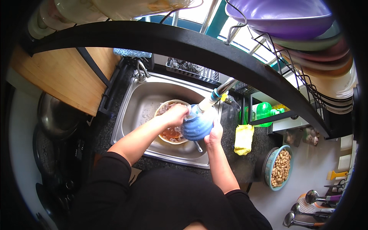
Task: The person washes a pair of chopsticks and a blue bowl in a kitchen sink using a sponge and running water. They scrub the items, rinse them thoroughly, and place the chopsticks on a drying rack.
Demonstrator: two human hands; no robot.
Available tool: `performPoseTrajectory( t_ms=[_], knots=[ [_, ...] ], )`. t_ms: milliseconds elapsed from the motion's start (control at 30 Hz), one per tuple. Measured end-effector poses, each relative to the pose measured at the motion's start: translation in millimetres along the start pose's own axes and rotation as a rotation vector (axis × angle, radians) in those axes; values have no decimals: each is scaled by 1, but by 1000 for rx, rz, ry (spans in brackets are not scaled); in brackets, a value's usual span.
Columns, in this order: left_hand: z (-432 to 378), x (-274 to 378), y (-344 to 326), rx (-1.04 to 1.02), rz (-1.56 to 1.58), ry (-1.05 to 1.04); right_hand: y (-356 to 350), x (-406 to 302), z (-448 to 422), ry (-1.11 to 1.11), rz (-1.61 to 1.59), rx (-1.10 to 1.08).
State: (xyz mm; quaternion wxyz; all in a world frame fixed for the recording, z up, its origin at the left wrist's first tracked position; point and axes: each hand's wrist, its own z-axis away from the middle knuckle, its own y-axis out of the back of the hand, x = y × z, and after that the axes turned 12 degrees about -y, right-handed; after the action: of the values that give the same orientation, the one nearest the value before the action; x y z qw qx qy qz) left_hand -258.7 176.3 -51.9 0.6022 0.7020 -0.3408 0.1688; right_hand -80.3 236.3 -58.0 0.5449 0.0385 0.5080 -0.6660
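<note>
Over the right part of the stainless steel sink (138, 106), my right hand (214, 133) grips the lower right side of a blue ribbed vessel (197, 126), tilted beneath the faucet spout (205, 104). My left hand (178, 115) is at the vessel's left rim; its fingertips are partly hidden, and something pale shows by them. Below my left hand, in the sink, stands a round bowl (171, 142) of brownish, sudsy water. A utensil's handle (198, 146) lies on the sink floor to the right of the bowl.
A black rack bar (184, 34) arches over the sink, with stacked bowls (310, 46) at upper right. Right of the sink are a yellow cloth (243, 139), a green bottle (261, 112) and a bowl of peanuts (280, 169). A wooden board (66, 77) stands left; a small tap (141, 73) is behind.
</note>
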Motion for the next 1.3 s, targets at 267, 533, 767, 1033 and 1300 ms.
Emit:
performPoseTrajectory(
  t_ms=[267, 533, 767, 1033, 1300],
  knots=[
    [-14, 17, 4, 504, 1017, 436, -29, 11, 17, 144, 170, 17],
    [-9, 33, 5, 548, 404, 519, 0, 17, 3, 120, 141, -7],
    [-1, 27, 3, 529, 885, 482, -1, 9, 2, 116, 154, -61],
    [15, 32, 36, -131, 29, -18, -4, -9, 4, -64, 25, -173],
    [10, 20, 32, 9, -193, -242, 4, -8, -2, -218, 6, -186]
  ],
)
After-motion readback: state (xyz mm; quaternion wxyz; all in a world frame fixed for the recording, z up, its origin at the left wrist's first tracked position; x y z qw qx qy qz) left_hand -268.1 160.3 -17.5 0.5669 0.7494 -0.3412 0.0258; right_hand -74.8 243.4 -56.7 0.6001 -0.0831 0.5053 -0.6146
